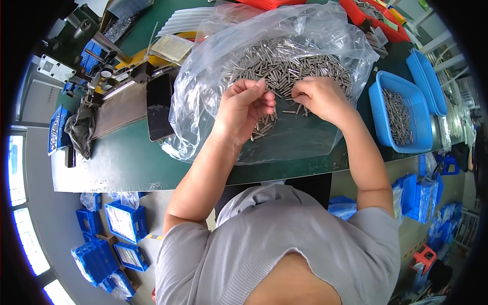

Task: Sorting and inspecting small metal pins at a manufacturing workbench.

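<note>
The left hand (pixel 243 107) has its grip curled shut around what looks like a bunch of small metal pins, though the fingers hide most of them. The right hand (pixel 317 96) pinches at loose pins (pixel 290 63) heaped on a clear plastic bag (pixel 213 66) on the green table (pixel 127 157), a blue basket (pixel 378 101) of pins to the right.

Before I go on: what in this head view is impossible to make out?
- Left hand: curled fingers hide whether it holds pins.
- Right hand: fingertips press into the pile of metal pins; grip unseen.
- Single pins: too small to count or check.
- Red trays: cut off by the top edge.
- Blue basket: contents small, bent by the fisheye rim.
</note>
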Demonstrator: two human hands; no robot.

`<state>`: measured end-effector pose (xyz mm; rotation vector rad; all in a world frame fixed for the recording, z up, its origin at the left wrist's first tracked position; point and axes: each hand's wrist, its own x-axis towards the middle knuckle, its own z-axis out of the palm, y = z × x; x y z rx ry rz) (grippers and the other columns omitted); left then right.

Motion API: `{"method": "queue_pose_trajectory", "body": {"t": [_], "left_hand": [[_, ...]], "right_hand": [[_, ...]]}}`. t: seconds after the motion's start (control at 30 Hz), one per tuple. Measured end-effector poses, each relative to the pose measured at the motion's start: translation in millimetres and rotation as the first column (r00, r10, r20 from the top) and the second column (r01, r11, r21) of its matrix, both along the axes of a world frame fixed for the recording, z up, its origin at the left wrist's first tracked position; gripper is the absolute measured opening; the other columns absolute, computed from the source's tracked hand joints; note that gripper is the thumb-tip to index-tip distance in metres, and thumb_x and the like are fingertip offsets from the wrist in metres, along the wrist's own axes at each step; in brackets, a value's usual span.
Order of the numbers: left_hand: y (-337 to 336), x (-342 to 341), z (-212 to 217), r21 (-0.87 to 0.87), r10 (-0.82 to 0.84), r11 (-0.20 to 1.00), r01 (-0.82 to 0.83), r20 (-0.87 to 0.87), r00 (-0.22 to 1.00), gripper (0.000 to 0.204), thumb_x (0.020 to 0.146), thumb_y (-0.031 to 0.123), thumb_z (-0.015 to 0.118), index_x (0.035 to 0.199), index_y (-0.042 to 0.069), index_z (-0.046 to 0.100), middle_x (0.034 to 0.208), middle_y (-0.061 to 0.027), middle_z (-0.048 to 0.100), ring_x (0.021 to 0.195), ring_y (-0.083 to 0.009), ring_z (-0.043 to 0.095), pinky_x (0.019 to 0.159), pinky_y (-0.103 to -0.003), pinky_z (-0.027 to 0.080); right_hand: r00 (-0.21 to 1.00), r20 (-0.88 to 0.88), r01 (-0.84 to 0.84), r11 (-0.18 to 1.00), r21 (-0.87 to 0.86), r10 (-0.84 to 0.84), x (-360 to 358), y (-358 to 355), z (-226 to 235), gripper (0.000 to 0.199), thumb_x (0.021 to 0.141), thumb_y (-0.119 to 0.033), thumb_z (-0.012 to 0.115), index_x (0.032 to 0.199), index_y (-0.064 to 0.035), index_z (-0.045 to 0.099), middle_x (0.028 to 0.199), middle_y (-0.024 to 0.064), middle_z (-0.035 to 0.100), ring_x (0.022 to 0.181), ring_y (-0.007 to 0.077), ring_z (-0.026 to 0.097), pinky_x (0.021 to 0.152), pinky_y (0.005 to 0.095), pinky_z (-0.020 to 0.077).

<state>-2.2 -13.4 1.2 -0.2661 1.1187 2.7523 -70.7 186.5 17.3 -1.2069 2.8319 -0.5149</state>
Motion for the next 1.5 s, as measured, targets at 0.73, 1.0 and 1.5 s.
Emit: {"method": "queue_pose_trajectory", "body": {"t": [0.73, 1.0, 1.5], "left_hand": [[3.9, 1.6, -4.0, -0.023, -0.220, 0.975, 0.221, 0.039, 0.975, 0.011, 0.091, 0.011, 0.052, 0.085, 0.002, 0.054, 0.075, -0.0114, 0.061, 0.062, -0.0174, 0.060, 0.056, -0.026, 0.050], [6.0, 2.1, -4.4, 0.028, -0.206, 0.978, 0.206, 0.005, 0.979, 0.011, 0.090, 0.009, 0.051, 0.084, 0.001, 0.056, 0.075, -0.0122, 0.062, 0.067, -0.0195, 0.062, 0.061, -0.028, 0.054], [-2.4, -0.8, 0.7, -0.056, 0.158, 0.986, -0.157, 0.027, 0.987, 0.009, 0.086, 0.008, 0.058, 0.082, 0.004, 0.053, 0.071, -0.0103, 0.061, 0.061, -0.0181, 0.061, 0.055, -0.028, 0.052]], "right_hand": [[0.964, 0.237, 0.014, 0.865, -0.502, 0.122, 16.9, -9.7, 15.7, 0.008, 0.083, -0.008, 0.059, 0.084, -0.0003, 0.055, 0.069, 0.0029, 0.053, 0.062, 0.0082, 0.047, 0.055, 0.0239, 0.0394], [0.886, 0.425, 0.132, 0.778, -0.614, 0.185, 20.3, -20.8, 1.2, 0.013, 0.085, -0.015, 0.062, 0.083, -0.0025, 0.059, 0.074, 0.0036, 0.063, 0.063, 0.0082, 0.055, 0.056, 0.0234, 0.0434], [0.411, 0.875, 0.637, 0.605, -0.477, 0.257, -8.0, -17.4, -12.5, 0.012, 0.082, -0.012, 0.059, 0.090, -0.0030, 0.056, 0.070, -0.0025, 0.056, 0.055, 0.0105, 0.050, 0.048, 0.0225, 0.0382]]}}
